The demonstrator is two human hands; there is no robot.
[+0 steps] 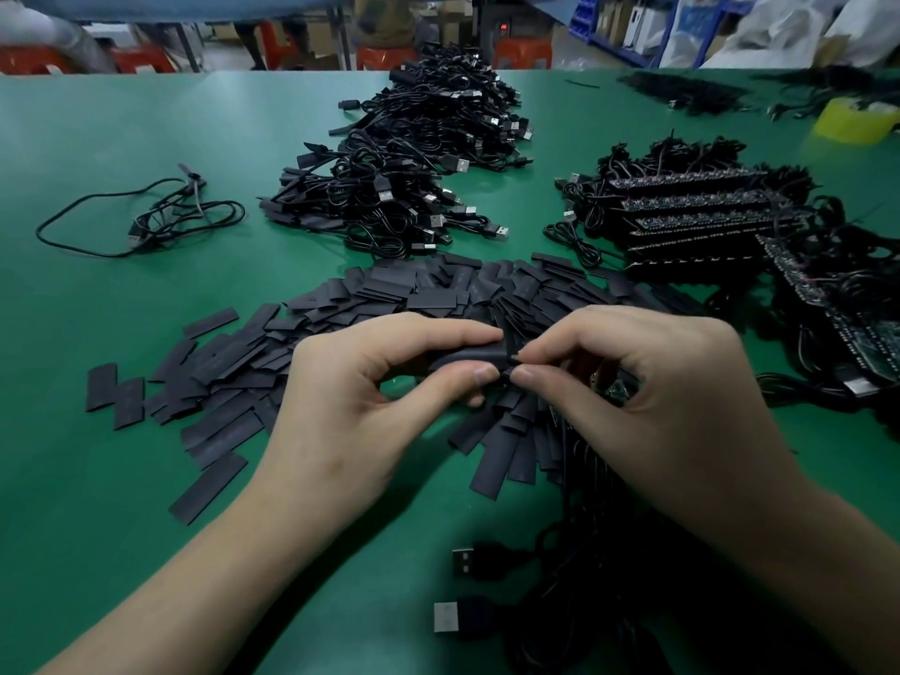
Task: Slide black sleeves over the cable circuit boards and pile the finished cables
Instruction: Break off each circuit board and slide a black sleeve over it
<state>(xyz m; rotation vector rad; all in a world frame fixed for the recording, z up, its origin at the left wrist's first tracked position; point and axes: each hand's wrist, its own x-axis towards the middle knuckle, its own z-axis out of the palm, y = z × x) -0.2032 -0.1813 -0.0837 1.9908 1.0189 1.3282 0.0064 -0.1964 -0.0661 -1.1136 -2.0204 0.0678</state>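
My left hand [360, 397] pinches a black sleeve [462, 359] between thumb and forefinger, low over the table. My right hand [652, 382] meets it from the right, its fingertips pinching at the sleeve's right end; a bit of circuit board [616, 387] shows under its fingers. Loose flat black sleeves [341, 314] lie spread beneath and to the left of both hands. Cables with bare circuit boards [706, 211] are stacked at the right. A long pile of sleeved cables [414, 163] runs away from me in the middle.
The green table [121, 479] carries a single loose cable [146, 221] at the left and USB plugs [462, 562] with cable below my right arm. A yellow tape roll [852, 119] sits far right. Red stools and shelves stand beyond the far edge.
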